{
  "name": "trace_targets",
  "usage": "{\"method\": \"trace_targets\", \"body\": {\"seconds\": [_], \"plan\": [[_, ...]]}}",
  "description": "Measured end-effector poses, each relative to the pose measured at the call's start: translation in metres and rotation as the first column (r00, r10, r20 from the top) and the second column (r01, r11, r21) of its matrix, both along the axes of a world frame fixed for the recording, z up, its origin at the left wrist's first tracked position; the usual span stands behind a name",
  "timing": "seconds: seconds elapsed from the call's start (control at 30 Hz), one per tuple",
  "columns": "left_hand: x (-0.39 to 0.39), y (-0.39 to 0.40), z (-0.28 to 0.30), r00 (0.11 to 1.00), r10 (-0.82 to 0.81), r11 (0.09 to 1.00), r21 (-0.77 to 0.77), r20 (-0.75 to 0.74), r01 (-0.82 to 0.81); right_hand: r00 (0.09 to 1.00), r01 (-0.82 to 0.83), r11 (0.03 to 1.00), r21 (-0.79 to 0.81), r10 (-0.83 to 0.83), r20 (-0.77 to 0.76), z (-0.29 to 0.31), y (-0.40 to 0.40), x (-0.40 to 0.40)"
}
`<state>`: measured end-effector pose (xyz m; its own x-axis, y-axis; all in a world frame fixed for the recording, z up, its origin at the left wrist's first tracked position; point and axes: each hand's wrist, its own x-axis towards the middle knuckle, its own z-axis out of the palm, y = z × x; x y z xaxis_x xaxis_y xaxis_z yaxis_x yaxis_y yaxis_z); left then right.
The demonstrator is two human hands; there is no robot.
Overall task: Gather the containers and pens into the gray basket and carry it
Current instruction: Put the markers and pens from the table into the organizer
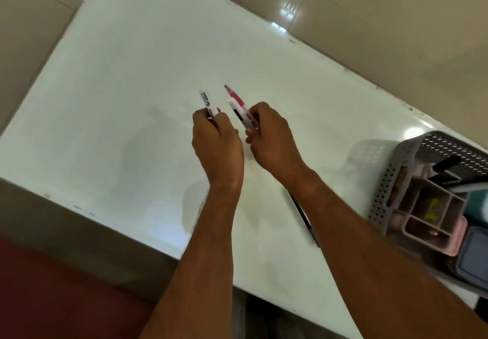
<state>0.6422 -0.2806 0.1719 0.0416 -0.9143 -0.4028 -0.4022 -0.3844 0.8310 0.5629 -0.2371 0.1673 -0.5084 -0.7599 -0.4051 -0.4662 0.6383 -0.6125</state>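
My left hand (216, 143) is closed around a white pen (208, 103) with dark print, its tip pointing away from me. My right hand (272, 138) grips two pens together, a pink one (236, 95) and a white one with a black band (237, 110). Both hands hover over the middle of the white table (118, 88). A dark thin pen (303, 216) lies on the table, partly hidden under my right forearm. The gray perforated basket (393, 183) stands at the right edge, holding a pink divided organizer (433, 222), a blue-gray lidded container (475, 262) and a black marker (446, 164).
The table's near edge runs diagonally from left to lower right, with dark red floor (52, 286) below it. Beige tiled floor (383, 22) lies beyond the far edge. A teal object (479, 204) sits in the basket at the frame's right border.
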Motion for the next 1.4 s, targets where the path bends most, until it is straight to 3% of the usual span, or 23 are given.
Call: {"method": "trace_targets", "body": {"seconds": [0.1,0.23,0.33,0.43,0.57,0.73,1.0,1.17,1.4], "plan": [[-0.02,0.024,0.016,0.941,0.085,0.993,0.109,-0.328,-0.052,0.954,0.229,0.963,-0.142,-0.193,0.231,0.018,0.036,-0.008],[-0.045,0.064,0.043,0.741,0.024,0.983,0.153,-0.671,0.107,0.821,0.501,0.818,-0.283,-0.347,0.453,0.049,0.092,-0.022],[-0.066,0.103,0.063,0.62,-0.081,0.97,0.082,-0.78,0.23,0.773,0.61,0.678,-0.41,-0.392,0.499,0.071,0.14,-0.034],[-0.088,0.144,0.079,0.507,-0.16,0.94,0.026,-0.847,0.34,0.691,0.722,0.423,-0.547,-0.487,0.535,0.089,0.187,-0.05],[-0.111,0.194,0.084,0.403,-0.232,0.851,0.016,-0.885,0.526,0.54,0.788,0.15,-0.597,-0.632,0.555,0.091,0.241,-0.074],[-0.123,0.238,0.063,0.463,-0.331,0.793,0.023,-0.822,0.609,0.39,0.818,-0.013,-0.575,-0.723,0.57,0.069,0.278,-0.082],[-0.128,0.266,0.035,0.546,-0.397,0.805,0.006,-0.738,0.593,0.271,0.799,-0.145,-0.583,-0.779,0.566,0.043,0.28,-0.083],[-0.128,0.273,0.031,0.535,-0.473,0.796,-0.079,-0.7,0.601,0.249,0.77,-0.099,-0.63,-0.863,0.44,0.036,0.278,-0.087],[-0.126,0.276,0.027,0.566,-0.485,0.809,-0.096,-0.666,0.58,0.247,0.792,-0.072,-0.606,-0.87,0.426,0.027,0.286,-0.078]]}}
